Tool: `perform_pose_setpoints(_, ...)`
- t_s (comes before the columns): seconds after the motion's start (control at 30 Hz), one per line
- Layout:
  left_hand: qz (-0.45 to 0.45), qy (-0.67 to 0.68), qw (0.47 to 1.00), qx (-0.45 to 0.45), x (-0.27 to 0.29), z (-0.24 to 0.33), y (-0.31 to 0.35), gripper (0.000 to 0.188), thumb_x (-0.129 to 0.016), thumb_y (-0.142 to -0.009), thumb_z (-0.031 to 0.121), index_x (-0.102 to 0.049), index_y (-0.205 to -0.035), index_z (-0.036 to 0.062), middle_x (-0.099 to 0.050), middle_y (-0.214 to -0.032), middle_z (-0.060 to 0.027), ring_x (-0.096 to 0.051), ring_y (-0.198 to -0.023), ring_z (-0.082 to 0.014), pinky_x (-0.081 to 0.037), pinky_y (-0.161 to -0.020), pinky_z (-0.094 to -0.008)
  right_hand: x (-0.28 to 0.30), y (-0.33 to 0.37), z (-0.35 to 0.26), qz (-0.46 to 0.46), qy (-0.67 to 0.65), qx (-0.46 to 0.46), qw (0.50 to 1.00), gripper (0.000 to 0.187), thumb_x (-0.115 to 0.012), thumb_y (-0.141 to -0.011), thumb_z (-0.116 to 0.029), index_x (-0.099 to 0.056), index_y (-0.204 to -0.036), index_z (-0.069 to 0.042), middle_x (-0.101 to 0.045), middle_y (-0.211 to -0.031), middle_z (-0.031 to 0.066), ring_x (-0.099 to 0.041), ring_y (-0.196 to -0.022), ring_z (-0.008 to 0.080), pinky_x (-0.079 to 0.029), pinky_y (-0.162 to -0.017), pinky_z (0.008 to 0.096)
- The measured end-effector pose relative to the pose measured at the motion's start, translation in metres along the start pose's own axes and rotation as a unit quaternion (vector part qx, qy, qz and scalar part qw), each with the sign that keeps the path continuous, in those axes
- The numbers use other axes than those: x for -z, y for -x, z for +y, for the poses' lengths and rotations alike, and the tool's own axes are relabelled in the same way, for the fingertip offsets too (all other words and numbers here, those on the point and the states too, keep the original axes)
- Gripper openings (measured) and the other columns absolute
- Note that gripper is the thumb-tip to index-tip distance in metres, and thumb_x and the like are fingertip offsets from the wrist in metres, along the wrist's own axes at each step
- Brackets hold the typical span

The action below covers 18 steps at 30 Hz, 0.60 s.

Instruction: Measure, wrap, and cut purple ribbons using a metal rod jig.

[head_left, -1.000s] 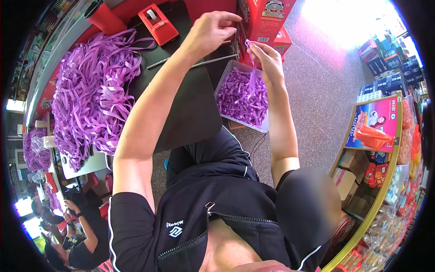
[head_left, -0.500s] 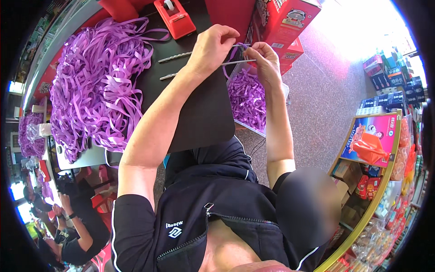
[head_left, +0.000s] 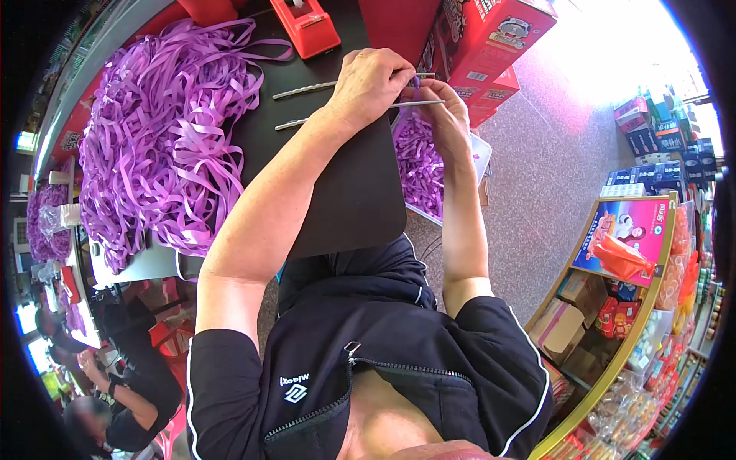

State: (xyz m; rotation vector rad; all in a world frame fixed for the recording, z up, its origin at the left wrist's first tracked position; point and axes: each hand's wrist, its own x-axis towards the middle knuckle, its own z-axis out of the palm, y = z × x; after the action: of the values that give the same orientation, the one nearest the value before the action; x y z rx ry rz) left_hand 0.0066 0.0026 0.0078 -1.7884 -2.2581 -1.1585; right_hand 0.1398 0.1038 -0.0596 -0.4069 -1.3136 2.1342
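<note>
Together, left hand (head_left: 373,83) palm-down, right hand (head_left: 449,115) curled, purple ribbon (head_left: 416,82) between

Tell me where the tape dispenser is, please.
Head view: the tape dispenser is at the top, left of centre, on the black table, right of the ribbon pile.

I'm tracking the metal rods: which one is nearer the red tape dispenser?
The upper rod in the picture; the lower rod is farther from the tape dispenser.

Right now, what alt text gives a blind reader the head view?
A person's left hand and right hand handle a purple ribbon at two metal rods. Left of them lies a large ribbon heap; beside the black table, a bin holds ribbon pieces.
</note>
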Motion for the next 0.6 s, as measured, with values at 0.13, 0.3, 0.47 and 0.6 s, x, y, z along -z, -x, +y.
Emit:
perform_pose_setpoints(0.13,-0.003,0.015,0.999,0.044,-0.001,0.004,-0.003,0.022,-0.062,-0.084,0.022,-0.071,-0.092,0.0031,-0.069,-0.091,-0.0125,-0.065,-0.089,-0.0284,-0.049,-0.081,-0.0368,0.000,-0.005,-0.011,0.038,0.037,0.007,0.999,0.026,-0.054,-0.094,-0.013,-0.057,-0.115,0.002,-0.066,-0.105,0.0113,-0.061,-0.092,0.0118,-0.048,-0.081,0.0242)
perform_pose_setpoints(0.3,0.007,0.006,0.998,0.068,-0.005,0.002,-0.004,0.022,-0.064,-0.084,0.025,-0.072,-0.091,0.0053,-0.068,-0.095,-0.0113,-0.065,-0.091,-0.0285,-0.048,-0.083,-0.0370,0.005,-0.025,-0.007,-0.071,0.169,0.028,0.983,0.037,-0.054,-0.092,-0.007,-0.053,-0.128,0.000,-0.063,-0.110,0.0073,-0.058,-0.099,0.0111,-0.046,-0.087,0.0247)
perform_pose_setpoints(0.47,0.019,-0.001,0.999,0.047,-0.005,0.001,-0.002,0.023,-0.064,-0.083,0.026,-0.073,-0.092,0.0068,-0.066,-0.105,-0.0085,-0.062,-0.098,-0.0283,-0.047,-0.088,-0.0368,0.011,-0.029,-0.002,-0.100,0.159,0.018,0.982,0.035,-0.061,-0.090,-0.009,-0.056,-0.124,0.000,-0.066,-0.104,0.0065,-0.060,-0.095,0.0108,-0.047,-0.084,0.0241)
perform_pose_setpoints(0.6,0.023,-0.010,0.999,0.037,-0.005,-0.002,0.001,0.022,-0.064,-0.083,0.026,-0.073,-0.092,0.0070,-0.066,-0.105,-0.0088,-0.062,-0.098,-0.0282,-0.047,-0.087,-0.0366,0.015,-0.027,0.003,-0.048,0.194,-0.037,0.979,0.026,-0.065,-0.088,-0.013,-0.065,-0.111,-0.001,-0.067,-0.089,0.0027,-0.060,-0.079,0.0083,-0.047,-0.071,0.0227)
